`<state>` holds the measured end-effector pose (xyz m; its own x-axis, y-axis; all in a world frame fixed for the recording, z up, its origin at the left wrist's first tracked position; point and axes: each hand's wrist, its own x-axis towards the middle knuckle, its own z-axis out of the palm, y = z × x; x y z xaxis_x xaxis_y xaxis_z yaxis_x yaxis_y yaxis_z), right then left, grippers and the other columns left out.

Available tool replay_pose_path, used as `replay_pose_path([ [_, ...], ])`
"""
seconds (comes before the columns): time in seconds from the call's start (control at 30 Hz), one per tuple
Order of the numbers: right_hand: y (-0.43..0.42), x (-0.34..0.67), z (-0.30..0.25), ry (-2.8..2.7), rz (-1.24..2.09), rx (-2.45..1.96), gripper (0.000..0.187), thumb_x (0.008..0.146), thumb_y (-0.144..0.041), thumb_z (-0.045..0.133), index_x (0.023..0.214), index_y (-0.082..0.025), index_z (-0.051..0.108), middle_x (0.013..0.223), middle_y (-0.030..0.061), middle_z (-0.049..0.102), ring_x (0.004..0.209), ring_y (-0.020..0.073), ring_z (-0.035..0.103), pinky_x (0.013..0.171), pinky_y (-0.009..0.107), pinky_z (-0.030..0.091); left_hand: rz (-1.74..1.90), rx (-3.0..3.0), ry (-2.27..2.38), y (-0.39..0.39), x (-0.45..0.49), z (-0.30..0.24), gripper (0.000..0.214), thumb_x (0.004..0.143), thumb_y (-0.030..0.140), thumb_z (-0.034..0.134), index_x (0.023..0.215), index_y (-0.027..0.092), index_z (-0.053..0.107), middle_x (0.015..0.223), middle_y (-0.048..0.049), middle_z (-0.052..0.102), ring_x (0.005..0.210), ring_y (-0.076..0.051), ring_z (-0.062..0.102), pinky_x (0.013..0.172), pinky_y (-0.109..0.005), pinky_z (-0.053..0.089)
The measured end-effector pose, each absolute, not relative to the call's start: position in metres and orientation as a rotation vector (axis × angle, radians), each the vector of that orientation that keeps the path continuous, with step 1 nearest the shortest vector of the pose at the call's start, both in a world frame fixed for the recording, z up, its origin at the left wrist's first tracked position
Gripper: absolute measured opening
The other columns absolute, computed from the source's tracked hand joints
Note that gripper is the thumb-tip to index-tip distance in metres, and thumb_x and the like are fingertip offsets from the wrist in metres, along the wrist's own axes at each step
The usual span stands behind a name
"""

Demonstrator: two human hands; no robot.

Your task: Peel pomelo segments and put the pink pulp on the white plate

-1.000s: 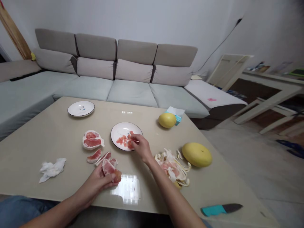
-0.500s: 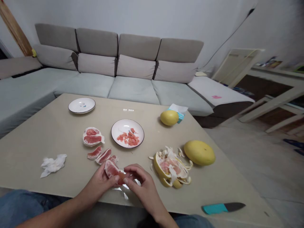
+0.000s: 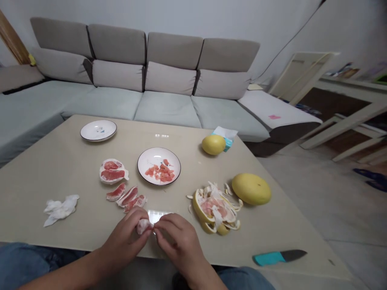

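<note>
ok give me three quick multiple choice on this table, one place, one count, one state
1. Where is the knife?
a. on the sofa
b. on the table, near right
c. on a plate

2. How many whole pomelos are there?
a. one
b. two
c. three

3. What are the left hand and right hand doing?
a. holding the knife
b. resting apart
c. both pinching a pomelo piece

1: b, it lies near the edge, teal handle showing.
2: b, one by the tissue pack, one by the peel.
3: c, their fingers meet on it.
</note>
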<state>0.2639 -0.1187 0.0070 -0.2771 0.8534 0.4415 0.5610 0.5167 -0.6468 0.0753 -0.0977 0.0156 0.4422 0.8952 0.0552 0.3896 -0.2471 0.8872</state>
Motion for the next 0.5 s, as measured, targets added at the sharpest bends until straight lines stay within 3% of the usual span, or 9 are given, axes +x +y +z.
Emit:
replay_pose_path([
  [0.17,-0.1202,0.2630,0.0050,-2.095,0.384,-1.215,0.017,0.085,-0.012,0.052,0.087,-0.021,0.067,0.079,0.0065,0.069,0.072,0.0184,0.063,0.064,0.028,0.048,0.664,1.891,1.098,-0.0964,0.0764,0.0142,0.004,0.088,0.020,0.054,0.090,0.021,0.057,0.087,-0.0027,0.058,0.082,-0.020,0.054,0.077,-0.029,0.043],
  [0.5,-0.1174,0.2633,0.0053,-1.837,0.700,-1.233,0.015,0.076,-0.009,0.054,0.076,-0.021,0.062,0.075,0.0018,0.062,0.067,0.0144,0.059,0.061,0.023,0.045,0.617,1.750,1.114,-0.0960,0.0778,0.0193,0.003,0.084,0.022,0.058,0.086,0.020,0.057,0.080,-0.0011,0.056,0.075,-0.019,0.052,0.070,-0.027,0.041],
])
